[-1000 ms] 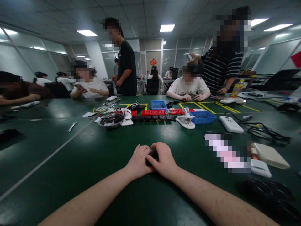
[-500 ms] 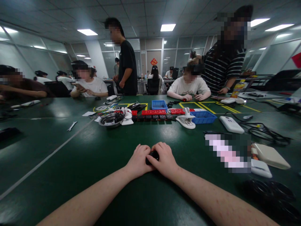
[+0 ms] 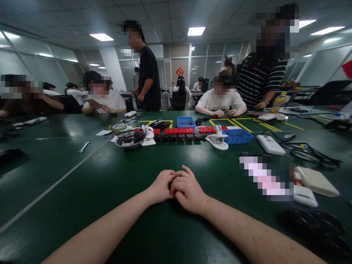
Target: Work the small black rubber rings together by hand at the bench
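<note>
A small black object [image 3: 169, 186] shows as a dark sliver between my hands, just above the green table [image 3: 132, 165]. Its kind cannot be made out, as fingers cover most of it. My left hand [image 3: 160, 186] is closed around its left side, knuckles up. From the right, my right hand [image 3: 189, 189] curls its fingers over the object and meets the left fingertips. One finger of the right hand sticks up and away from the rest.
Ahead lie red-and-black power strips [image 3: 180, 131], a white clamp stand [image 3: 217, 139], blue trays [image 3: 238, 136] and coiled cables [image 3: 129, 139]. A wrench [image 3: 84, 147] is at left. White devices [image 3: 271, 145] and black rings [image 3: 316, 227] lie right. People sit and stand across the table.
My right hand has turned and its fingers have slid left over the black object, hiding more of it. One right finger has lifted. My left hand has barely moved.
</note>
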`<state>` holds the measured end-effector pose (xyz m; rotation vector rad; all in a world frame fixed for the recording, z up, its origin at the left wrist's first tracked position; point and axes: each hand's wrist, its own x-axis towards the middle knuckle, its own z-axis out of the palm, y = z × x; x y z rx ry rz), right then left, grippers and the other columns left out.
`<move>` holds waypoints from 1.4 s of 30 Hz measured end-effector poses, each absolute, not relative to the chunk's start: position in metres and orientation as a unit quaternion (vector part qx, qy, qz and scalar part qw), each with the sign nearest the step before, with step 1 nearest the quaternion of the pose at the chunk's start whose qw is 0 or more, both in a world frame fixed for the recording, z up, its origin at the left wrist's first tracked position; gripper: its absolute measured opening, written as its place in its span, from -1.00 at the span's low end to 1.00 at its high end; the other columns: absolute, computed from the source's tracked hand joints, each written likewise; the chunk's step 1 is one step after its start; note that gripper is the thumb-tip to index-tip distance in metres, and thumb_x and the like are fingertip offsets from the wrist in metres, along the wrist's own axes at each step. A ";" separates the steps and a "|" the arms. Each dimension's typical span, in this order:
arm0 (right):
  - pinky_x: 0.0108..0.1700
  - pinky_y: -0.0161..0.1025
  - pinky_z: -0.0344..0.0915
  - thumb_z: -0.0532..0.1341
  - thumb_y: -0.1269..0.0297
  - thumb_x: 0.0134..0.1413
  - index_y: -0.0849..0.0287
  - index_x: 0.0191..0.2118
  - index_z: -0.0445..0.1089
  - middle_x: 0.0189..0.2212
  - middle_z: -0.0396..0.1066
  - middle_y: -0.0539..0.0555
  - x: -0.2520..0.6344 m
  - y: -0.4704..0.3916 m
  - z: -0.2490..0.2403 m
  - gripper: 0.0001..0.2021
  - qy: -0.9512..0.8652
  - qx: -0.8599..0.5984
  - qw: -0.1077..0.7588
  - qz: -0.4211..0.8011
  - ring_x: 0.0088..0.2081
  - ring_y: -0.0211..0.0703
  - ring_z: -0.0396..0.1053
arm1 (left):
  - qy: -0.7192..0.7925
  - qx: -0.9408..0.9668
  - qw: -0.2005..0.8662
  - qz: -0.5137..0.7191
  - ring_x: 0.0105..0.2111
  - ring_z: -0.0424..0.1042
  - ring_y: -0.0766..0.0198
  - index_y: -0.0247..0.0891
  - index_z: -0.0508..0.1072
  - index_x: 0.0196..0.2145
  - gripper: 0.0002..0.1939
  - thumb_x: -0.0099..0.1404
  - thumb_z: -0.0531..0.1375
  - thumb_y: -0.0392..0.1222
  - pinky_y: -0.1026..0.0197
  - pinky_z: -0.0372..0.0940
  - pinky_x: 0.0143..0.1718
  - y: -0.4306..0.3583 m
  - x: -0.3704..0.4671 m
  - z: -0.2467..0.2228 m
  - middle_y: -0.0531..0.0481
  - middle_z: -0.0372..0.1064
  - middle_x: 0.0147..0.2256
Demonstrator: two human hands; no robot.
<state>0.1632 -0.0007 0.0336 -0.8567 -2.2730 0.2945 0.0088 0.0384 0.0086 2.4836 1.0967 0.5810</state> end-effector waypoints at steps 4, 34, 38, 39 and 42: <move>0.17 -0.02 -0.23 0.03 0.52 -0.23 0.11 -0.41 0.32 -0.40 0.39 -0.04 0.164 -0.004 0.037 -0.77 -0.867 -0.330 0.358 0.109 -0.15 -0.17 0.24 | 0.386 0.881 0.179 0.209 -0.09 0.22 0.10 -0.19 0.29 -0.11 -0.54 -0.03 0.19 -0.27 0.02 0.11 0.00 0.038 0.008 0.007 -0.04 0.25 -0.14; -0.16 -0.12 0.12 0.13 0.34 -0.13 0.19 -0.31 0.27 -0.34 0.28 0.08 0.162 0.012 0.026 -0.83 -0.794 -0.489 0.349 0.092 -0.25 -0.10 0.18 | 0.450 0.847 0.191 0.207 -0.18 0.24 0.10 -0.24 0.39 -0.25 -0.65 -0.04 0.25 -0.14 0.04 0.19 -0.09 0.029 0.013 0.021 -0.05 0.25 -0.22; -0.13 -0.11 0.10 0.09 0.43 -0.18 0.18 -0.35 0.31 -0.35 0.31 0.06 0.165 0.010 0.028 -0.82 -0.819 -0.429 0.365 0.112 -0.24 -0.12 0.19 | 0.416 0.862 0.202 0.207 -0.15 0.22 0.09 -0.23 0.36 -0.18 -0.54 -0.08 0.28 -0.11 0.04 0.15 -0.06 0.032 0.010 0.019 -0.06 0.24 -0.19; -0.11 -0.11 0.09 0.08 0.44 -0.18 0.18 -0.36 0.31 -0.36 0.32 0.05 0.166 0.010 0.029 -0.83 -0.826 -0.409 0.369 0.121 -0.24 -0.13 0.20 | 0.411 0.865 0.203 0.204 -0.14 0.22 0.08 -0.23 0.35 -0.17 -0.53 -0.09 0.28 -0.11 0.05 0.15 -0.06 0.032 0.010 0.018 -0.06 0.24 -0.18; -0.02 -0.08 0.03 0.06 0.44 -0.15 0.15 -0.42 0.32 -0.41 0.36 0.00 0.167 0.008 0.031 -0.86 -0.840 -0.363 0.377 0.143 -0.26 -0.17 0.24 | 0.392 0.878 0.198 0.192 -0.14 0.21 0.08 -0.22 0.35 -0.20 -0.53 -0.12 0.29 -0.11 0.05 0.14 -0.07 0.034 0.009 0.016 -0.04 0.23 -0.18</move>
